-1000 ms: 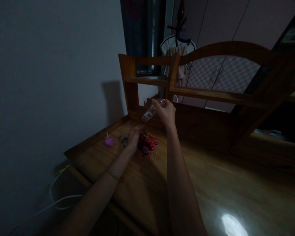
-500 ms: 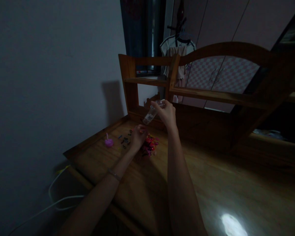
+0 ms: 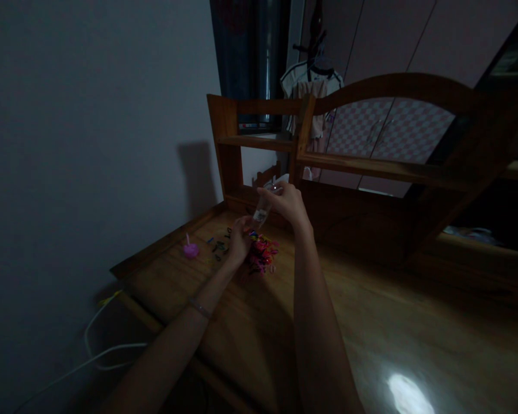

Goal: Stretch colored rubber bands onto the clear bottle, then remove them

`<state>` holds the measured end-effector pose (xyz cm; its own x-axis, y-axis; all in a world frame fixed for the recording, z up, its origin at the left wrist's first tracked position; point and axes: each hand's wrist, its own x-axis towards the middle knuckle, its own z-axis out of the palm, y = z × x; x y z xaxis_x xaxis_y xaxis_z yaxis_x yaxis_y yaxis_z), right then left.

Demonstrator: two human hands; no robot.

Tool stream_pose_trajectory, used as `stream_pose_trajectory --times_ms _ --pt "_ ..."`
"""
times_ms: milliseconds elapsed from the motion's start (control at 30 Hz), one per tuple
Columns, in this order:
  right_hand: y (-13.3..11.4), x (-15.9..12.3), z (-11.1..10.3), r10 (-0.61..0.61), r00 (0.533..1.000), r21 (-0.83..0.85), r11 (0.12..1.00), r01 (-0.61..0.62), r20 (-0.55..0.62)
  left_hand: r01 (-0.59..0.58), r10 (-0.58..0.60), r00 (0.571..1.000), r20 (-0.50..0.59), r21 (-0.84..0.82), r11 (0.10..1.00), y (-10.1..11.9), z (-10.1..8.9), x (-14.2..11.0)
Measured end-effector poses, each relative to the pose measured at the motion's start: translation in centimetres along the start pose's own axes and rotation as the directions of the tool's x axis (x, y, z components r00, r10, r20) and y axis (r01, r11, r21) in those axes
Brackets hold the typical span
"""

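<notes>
Plast. cup [image 3: 260, 215], glossy wd tbl [image 3: 349, 310]

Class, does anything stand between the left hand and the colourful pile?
Nothing visible does: the left hand is at the left edge of the colourful pile, contact unclear. The right hand holds a tilted clear container higher up.

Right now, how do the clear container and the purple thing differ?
The clear container is see-through; the purple thing is coloured. The container is tilted in the right hand; the purple thing rests on the table. The container looks long; the purple thing is squat with a stalk.
</notes>
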<state>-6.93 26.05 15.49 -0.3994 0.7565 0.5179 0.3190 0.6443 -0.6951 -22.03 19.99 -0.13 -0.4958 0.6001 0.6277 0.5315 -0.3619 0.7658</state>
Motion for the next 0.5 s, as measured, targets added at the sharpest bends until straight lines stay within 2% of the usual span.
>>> stream_pose_trajectory --times_ms 133,267,400,500 --pt "0.3 0.1 0.2 -0.015 1.0 -0.008 1.0 0.015 -0.012 -0.013 0.015 1.0 0.021 -0.074 0.997 0.4 0.2 -0.2" --pt "0.0 0.1 0.3 -0.024 0.998 0.029 0.999 0.025 -0.05 0.03 -0.03 1.0 -0.005 -0.094 0.995 1.1 0.1 -0.1" --pt "-1.8 0.0 -0.5 -0.088 0.98 0.088 0.991 0.105 -0.18 0.095 -0.094 0.989 -0.112 0.002 0.996 1.6 -0.4 0.0" --pt "-4.1 -0.3 -1.6 -0.159 0.946 0.134 0.97 0.203 -0.284 0.067 -0.058 0.988 -0.145 0.059 0.996 2.0 -0.8 -0.1"
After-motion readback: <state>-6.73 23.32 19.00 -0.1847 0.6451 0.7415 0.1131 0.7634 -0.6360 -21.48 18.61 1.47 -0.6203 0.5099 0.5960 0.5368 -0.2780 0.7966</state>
